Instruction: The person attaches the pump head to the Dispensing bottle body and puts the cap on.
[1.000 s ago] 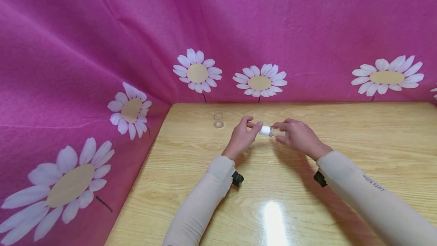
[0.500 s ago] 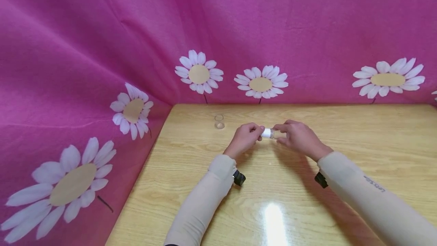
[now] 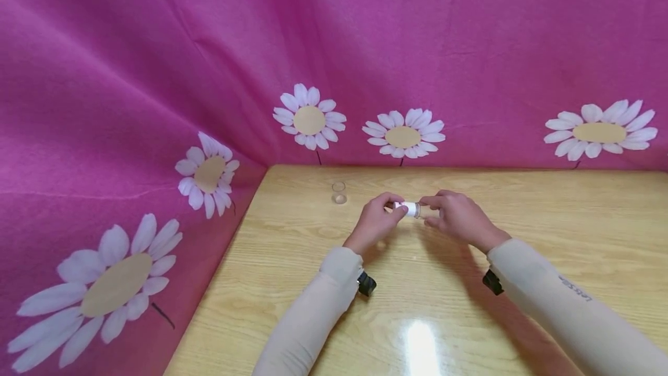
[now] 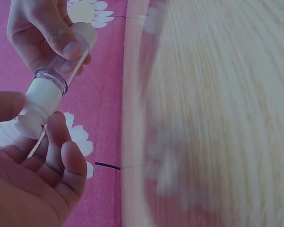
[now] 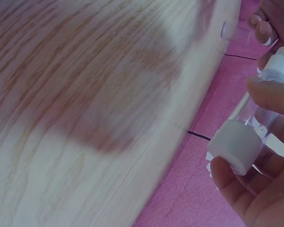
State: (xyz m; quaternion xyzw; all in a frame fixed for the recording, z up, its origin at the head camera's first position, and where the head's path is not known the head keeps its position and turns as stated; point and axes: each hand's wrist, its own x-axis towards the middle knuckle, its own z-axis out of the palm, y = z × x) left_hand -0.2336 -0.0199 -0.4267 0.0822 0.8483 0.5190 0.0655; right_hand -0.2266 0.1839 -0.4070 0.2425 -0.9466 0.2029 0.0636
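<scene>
Holds one small white-and-clear bottle with two hands, lying sideways above the surface. Pinches the white-labelled end between thumb and fingers of the left hand; grips the opposite end with thumb and fingers of the right hand. Includes one clear cup on the surface, near the far edge and well apart from the bottle, to the left of both hands. Counts two pale sleeves, two black devices, one at each wrist, and five complete daisies on one pink cloth.

Shows the cup whole in the head view, along with dark lettering on the right sleeve and one bright patch of glare; leaves the bottle's right end mostly covered there by fingers. Reveals in the left wrist view a ringed clear neck and a thin pale strip alongside the clear section. Brings out in the right wrist view a broad white end between the right fingertips, indistinct from the head.
</scene>
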